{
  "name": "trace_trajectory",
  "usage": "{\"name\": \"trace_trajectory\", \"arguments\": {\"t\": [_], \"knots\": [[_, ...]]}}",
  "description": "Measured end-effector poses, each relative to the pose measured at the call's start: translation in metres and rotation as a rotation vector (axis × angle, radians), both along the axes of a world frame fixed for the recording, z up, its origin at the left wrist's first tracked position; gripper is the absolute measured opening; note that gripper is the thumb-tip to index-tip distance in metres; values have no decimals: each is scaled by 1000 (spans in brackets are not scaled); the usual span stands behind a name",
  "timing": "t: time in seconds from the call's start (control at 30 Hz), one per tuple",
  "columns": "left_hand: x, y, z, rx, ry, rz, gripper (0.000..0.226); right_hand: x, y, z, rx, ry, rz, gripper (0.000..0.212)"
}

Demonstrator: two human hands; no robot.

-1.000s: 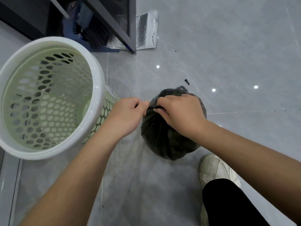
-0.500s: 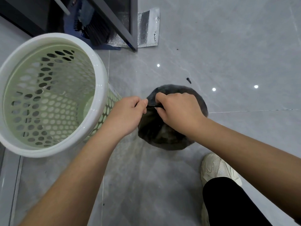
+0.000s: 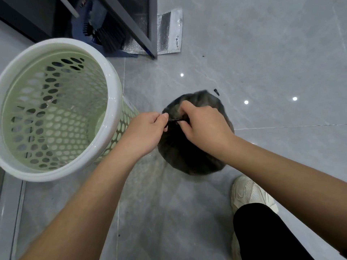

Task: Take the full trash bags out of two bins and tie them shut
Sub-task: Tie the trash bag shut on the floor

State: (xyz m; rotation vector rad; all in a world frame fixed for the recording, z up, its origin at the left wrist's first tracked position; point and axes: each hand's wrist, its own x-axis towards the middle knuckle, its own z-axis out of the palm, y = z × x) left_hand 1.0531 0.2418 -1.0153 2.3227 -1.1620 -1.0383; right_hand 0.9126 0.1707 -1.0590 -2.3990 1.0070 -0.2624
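Both hands (image 3: 174, 126) pinch bag (image 3: 189, 158) neck; bag hangs under them

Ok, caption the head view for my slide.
Left hand and right hand pinch the twisted neck of a dark trash bag beside a perforated green bin.

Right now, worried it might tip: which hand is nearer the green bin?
Left. The left hand sits just right of the bin; the right hand is farther right, over the trash bag.

The trash bag's (image 3: 189, 156) neck is largely covered by the left hand (image 3: 144, 132) and right hand (image 3: 204, 124); the bin (image 3: 115, 94) is cut by the left edge.
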Motion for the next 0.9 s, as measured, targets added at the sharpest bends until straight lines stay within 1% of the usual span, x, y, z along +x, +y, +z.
{"name": "trace_trajectory", "arguments": {"t": [0.03, 0.1, 0.23, 0.27, 0.3, 0.33, 0.4, 0.5, 0.57, 0.6, 0.67, 0.73, 0.8, 0.9], "knots": [[0, 0, 0, 7, 10, 11, 42, 0, 1, 0, 12, 9, 4, 10], [1, 0, -2, 9, 29, 29, 41, -4, 0, -4, -25, 42, 53, 14], [3, 1, -4, 10, 16, 14, 41, -11, -4, -9, -211, 31, 240, 21], [3, 1, -4, 5, 15, 15, 41, -11, -6, -9, -217, 17, 283, 21], [3, 1, -4, -2, 17, 15, 41, -11, -8, -8, -177, 16, 318, 22], [2, 1, -4, -12, 18, 11, 41, -10, -10, -8, -127, 23, 320, 21], [0, 0, -3, -23, 6, -7, 41, -7, -10, -7, -55, 44, 249, 20], [-1, -1, -2, -33, -16, -15, 39, -2, -5, -8, -84, 97, 130, 15], [0, -1, -2, -46, -17, 5, 38, 1, -1, -5, -117, 161, 66, 19], [1, -1, -2, -53, -14, 18, 38, 1, -1, -5, -166, 158, 61, 18], [4, -1, -2, -62, -7, 34, 38, 0, -2, -9, -237, 61, 91, 12], [7, 0, -1, -74, -6, 30, 38, 0, -5, -10, -207, -46, 163, 10], [8, 0, 0, -77, -2, 25, 38, 1, -7, -10, -106, -65, 217, 11], [9, 0, -4, -54, 46, 27, 41, 0, -10, -11, -55, -46, 161, 13]]}}
